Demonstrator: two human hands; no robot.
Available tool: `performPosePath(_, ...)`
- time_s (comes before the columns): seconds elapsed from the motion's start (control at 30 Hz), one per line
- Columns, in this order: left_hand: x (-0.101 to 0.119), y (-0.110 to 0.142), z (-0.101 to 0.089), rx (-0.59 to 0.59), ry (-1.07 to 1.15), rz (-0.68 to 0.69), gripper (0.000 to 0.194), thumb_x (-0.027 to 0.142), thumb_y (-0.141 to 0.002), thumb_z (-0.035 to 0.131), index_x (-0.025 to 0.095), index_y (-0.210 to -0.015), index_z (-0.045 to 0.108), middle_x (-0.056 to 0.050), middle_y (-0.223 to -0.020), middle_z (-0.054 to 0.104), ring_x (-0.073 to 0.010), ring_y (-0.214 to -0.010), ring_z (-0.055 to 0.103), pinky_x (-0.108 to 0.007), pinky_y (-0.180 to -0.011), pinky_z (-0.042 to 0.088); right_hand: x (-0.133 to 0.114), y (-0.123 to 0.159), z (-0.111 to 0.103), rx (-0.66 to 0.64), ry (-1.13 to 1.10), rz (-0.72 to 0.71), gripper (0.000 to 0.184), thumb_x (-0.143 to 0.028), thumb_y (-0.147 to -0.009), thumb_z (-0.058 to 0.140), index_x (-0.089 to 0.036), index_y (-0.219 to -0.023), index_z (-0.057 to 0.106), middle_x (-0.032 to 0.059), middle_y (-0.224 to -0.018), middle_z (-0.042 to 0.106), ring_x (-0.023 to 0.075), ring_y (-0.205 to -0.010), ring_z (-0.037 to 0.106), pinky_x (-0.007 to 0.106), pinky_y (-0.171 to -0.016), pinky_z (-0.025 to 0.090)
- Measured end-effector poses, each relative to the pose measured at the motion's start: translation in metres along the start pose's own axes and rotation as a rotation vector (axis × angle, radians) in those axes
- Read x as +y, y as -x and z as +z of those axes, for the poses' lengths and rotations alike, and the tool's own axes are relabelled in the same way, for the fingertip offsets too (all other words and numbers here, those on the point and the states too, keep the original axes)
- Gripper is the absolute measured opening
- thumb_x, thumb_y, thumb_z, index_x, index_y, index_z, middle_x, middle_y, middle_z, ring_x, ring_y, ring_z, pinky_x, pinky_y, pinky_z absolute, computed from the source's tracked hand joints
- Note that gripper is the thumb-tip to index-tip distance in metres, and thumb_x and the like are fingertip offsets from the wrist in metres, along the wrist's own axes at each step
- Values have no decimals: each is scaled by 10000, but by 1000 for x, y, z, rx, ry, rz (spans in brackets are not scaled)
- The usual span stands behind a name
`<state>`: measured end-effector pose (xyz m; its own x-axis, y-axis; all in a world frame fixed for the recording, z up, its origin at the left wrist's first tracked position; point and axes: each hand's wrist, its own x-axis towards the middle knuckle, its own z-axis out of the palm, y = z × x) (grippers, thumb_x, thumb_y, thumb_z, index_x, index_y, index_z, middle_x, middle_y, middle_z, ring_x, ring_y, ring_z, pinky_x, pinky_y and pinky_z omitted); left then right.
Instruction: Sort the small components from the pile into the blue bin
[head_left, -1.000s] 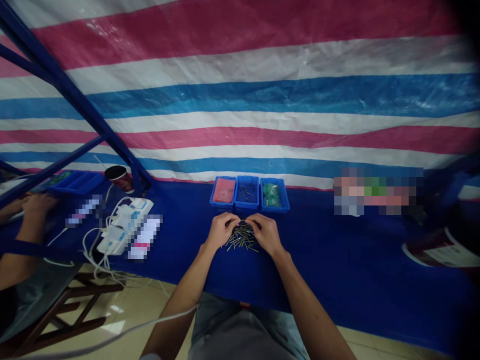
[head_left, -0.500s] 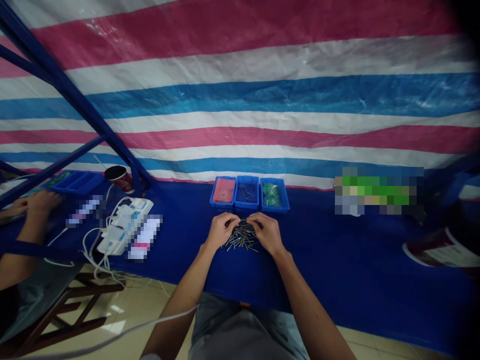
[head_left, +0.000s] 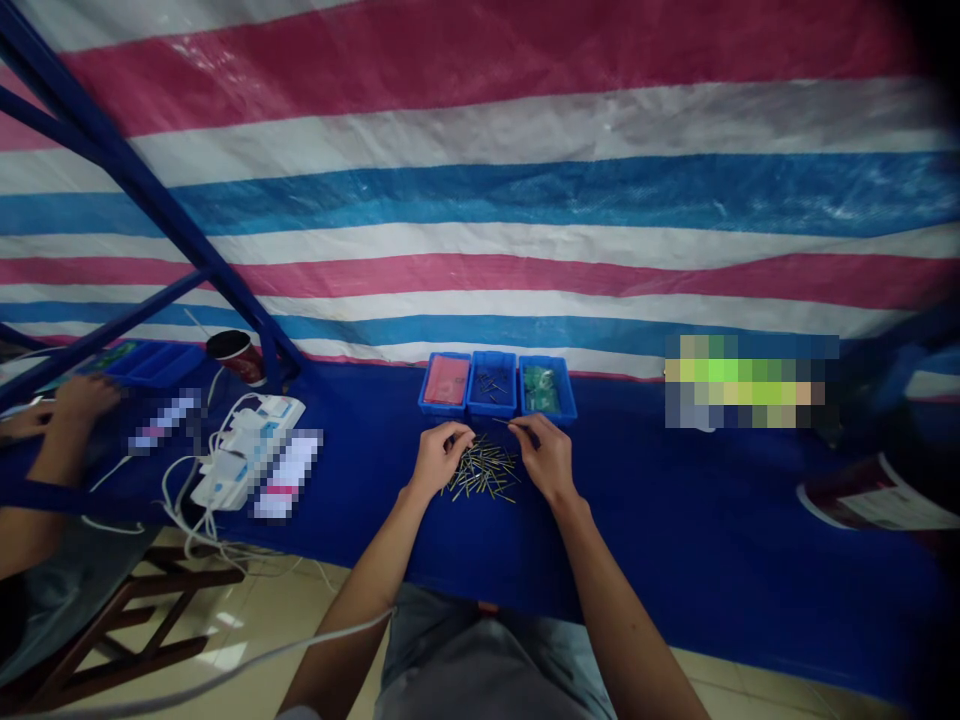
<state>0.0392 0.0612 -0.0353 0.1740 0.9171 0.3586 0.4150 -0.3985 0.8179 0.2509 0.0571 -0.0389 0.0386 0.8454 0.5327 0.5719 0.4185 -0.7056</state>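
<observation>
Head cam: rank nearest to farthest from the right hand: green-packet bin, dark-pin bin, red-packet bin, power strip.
From the right hand:
1. Green-packet bin, just ahead of the hand, right end of the row.
2. Dark-pin bin, middle of the row.
3. Red-packet bin, left end of the row.
4. White power strip, far left on the blue cloth.

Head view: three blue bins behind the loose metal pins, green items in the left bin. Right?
No: the head view shows the green items in the right blue bin, not the left one. The rest of what you said stands.
</observation>
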Motion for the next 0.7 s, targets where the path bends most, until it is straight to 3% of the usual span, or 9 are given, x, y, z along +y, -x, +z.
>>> performPosePath(0.23, -1, 0, 1, -10, 10, -9, 246, 331, -957, 575, 166, -826, 701, -13, -742, 718, -117, -615, 588, -227, -618, 420, -11, -23, 11, 162, 288, 31, 418, -449, -1009, 485, -179, -812, 736, 41, -658, 656, 150, -607, 586, 261, -606, 379)
performPosePath(0.43, -1, 0, 1, -13, -4, -11, 262, 355, -960, 567, 167, -834, 699, -14, -742, 723, -121, -620, 597, -225, -614, 425, -8, -40, 20, 167, 386, 88, 436, -466, -1018, 457, -189, -893, 770, 84, -757, 735, 192, -692, 641, 273, -628, 377)
performPosePath(0.57, -1, -1, 1, -6, 1, -22, 262, 360, -961, 566, 166, -850, 703, -21, -757, 733, -129, -643, 617, -228, -620, 439, -11, -25, 4, 128, 265, 62, 391, -445, -1019, 456, -205, -990, 763, 95, -891, 749, 205, -764, 663, 283, -683, 427)
performPosePath(0.7, -2, 0, 2, -9, 6, -29, 268, 372, -960, 570, 167, -859, 709, -22, -758, 733, -127, -639, 620, -229, -623, 447, -11, 11, -16, 14, 172, 98, 351, -452, -989, 502, -208, -928, 748, 57, -789, 687, 173, -645, 601, 291, -643, 437)
